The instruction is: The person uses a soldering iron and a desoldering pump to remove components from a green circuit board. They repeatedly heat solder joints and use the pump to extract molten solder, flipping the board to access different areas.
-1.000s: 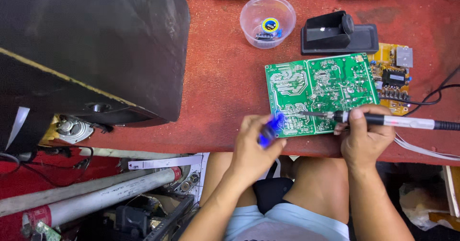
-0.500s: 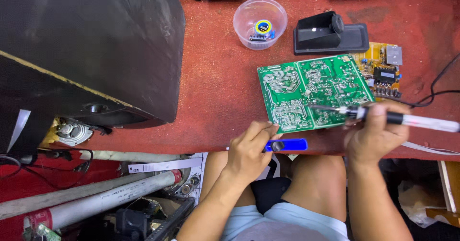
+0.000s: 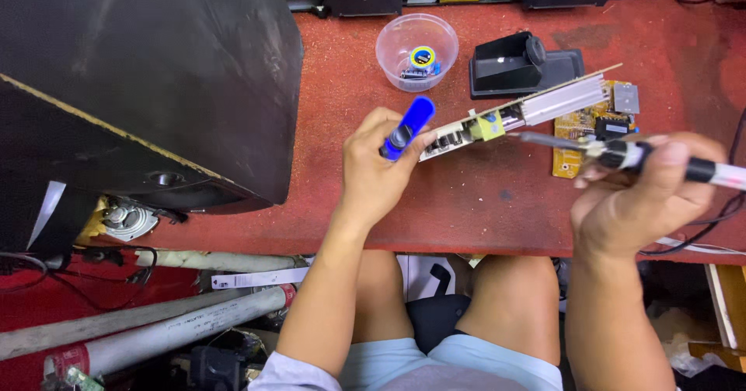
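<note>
My left hand [image 3: 378,172] holds a blue desoldering pump [image 3: 407,127] and also grips the near end of a circuit board [image 3: 513,115]. The board is lifted and turned on edge, so its component side with a silver heat sink shows. My right hand [image 3: 637,197] is closed around a soldering iron [image 3: 622,154], whose metal tip points left just under the board's right part. The iron's cable trails off to the right.
A large black cabinet [image 3: 140,80] fills the left of the red bench. Behind the board stand a clear plastic cup [image 3: 416,51] with small parts, a black iron stand [image 3: 519,64] and a yellow-brown circuit board [image 3: 598,123]. Grey pipes [image 3: 171,333] lie below the bench edge.
The green board lay flat on the bench before; my left hand has lifted it and tipped it on edge, the blue pump still in it. My right hand with the iron drew back slightly.
</note>
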